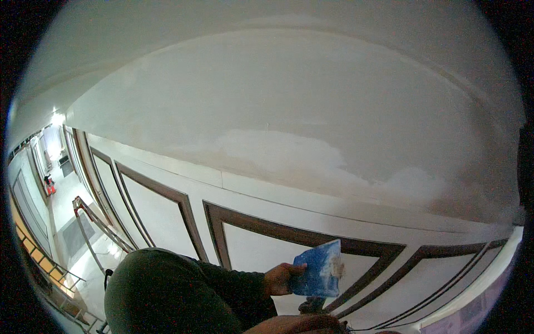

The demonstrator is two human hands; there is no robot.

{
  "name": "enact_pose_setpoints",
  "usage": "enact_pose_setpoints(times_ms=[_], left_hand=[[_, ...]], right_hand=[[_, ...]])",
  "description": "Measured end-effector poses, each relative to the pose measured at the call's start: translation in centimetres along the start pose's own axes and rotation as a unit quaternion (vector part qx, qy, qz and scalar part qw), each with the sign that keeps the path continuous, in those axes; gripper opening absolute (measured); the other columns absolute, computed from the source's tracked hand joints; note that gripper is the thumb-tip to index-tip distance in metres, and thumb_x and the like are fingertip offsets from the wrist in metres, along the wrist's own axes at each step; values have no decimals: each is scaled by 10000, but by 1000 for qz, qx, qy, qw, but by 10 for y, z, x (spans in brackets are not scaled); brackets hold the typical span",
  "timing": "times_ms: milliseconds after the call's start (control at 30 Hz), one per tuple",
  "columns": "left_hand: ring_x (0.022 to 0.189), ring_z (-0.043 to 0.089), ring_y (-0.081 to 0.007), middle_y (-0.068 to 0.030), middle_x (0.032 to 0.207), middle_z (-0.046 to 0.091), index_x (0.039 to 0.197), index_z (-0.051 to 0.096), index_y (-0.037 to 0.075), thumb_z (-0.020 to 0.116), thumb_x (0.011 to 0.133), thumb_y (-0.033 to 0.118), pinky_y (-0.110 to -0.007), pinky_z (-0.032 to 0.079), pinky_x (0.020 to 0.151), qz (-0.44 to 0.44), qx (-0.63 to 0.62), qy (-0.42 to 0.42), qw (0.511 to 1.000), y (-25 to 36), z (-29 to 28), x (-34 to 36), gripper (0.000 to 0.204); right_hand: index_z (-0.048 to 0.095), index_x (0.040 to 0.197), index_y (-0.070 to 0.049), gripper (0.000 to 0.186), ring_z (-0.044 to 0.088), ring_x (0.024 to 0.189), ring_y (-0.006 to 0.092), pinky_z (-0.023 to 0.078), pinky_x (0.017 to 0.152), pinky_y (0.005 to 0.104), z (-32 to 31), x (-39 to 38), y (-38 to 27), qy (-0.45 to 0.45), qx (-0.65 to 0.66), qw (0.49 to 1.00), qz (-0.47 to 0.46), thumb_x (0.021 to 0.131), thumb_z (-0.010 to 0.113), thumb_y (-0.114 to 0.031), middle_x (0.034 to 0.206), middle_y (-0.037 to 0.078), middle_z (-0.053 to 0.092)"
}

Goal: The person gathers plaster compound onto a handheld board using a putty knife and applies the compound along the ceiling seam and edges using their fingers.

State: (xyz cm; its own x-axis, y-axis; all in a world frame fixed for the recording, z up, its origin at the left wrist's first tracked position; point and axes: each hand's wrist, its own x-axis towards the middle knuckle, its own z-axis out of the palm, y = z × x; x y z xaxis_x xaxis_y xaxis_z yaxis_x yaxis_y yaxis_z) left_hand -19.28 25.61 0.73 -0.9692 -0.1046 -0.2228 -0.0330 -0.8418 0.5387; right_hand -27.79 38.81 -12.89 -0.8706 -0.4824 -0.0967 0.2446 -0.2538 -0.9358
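Observation:
My left hand, in a dark green sleeve, is closed on the near edge of a flat blue plastering board. White, paste-like smears cover the board's right side. At the lower edge, a brown shape that looks like my right hand shows only in part; its fingers cannot be made out. Just under the board is a small dark object, too dim to name. Above and ahead spreads a grey-white plastered surface with brighter white patches along its lower part.
Below the plastered surface runs a white wall with brown frame mouldings. A stepladder stands at the left in a long corridor, with a red object farther off. Dark cables cross the lower right. Another ladder-like frame is at far left.

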Motion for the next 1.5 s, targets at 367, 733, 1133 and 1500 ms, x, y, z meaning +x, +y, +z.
enact_pose_setpoints(times_ms=[367, 733, 1133, 1500], left_hand=[[938, 590, -241, -141, 1042, 584, 1088, 483, -37, 494, 870, 179, -387, 468, 880, 11, -47, 44, 998, 11, -21, -21, 307], [913, 596, -256, -157, 996, 596, 1059, 487, -73, 485, 867, 137, -390, 469, 887, 148, -76, -58, 984, 30, -26, -70, 285], [901, 578, -232, -110, 992, 558, 1049, 475, -1, 544, 842, 198, -387, 450, 879, 206, -132, 130, 961, 50, -42, -100, 295], [978, 543, -289, -147, 1085, 523, 1112, 438, -2, 535, 843, 219, -458, 407, 923, 354, -223, 111, 901, 17, -87, -129, 362]], right_hand=[[411, 1237, -24, 498, 463, 530, 139, 396, 474, 293, 22, 21, -7, -94, -35, 995, -16, 808, 545, -238, 713, 73, 570], [436, 1221, -27, 482, 474, 543, 140, 402, 486, 291, 55, 31, -5, -174, -71, 982, -3, 792, 556, -213, 699, 61, 562], [464, 1204, -31, 467, 487, 556, 142, 409, 498, 289, 58, 33, 0, -318, -160, 934, -27, 775, 567, -186, 684, 48, 554], [410, 1251, -1, 498, 484, 617, 106, 412, 574, 254, 107, 1, -72, -411, -145, 891, -126, 883, 456, -333, 750, 42, 583]])
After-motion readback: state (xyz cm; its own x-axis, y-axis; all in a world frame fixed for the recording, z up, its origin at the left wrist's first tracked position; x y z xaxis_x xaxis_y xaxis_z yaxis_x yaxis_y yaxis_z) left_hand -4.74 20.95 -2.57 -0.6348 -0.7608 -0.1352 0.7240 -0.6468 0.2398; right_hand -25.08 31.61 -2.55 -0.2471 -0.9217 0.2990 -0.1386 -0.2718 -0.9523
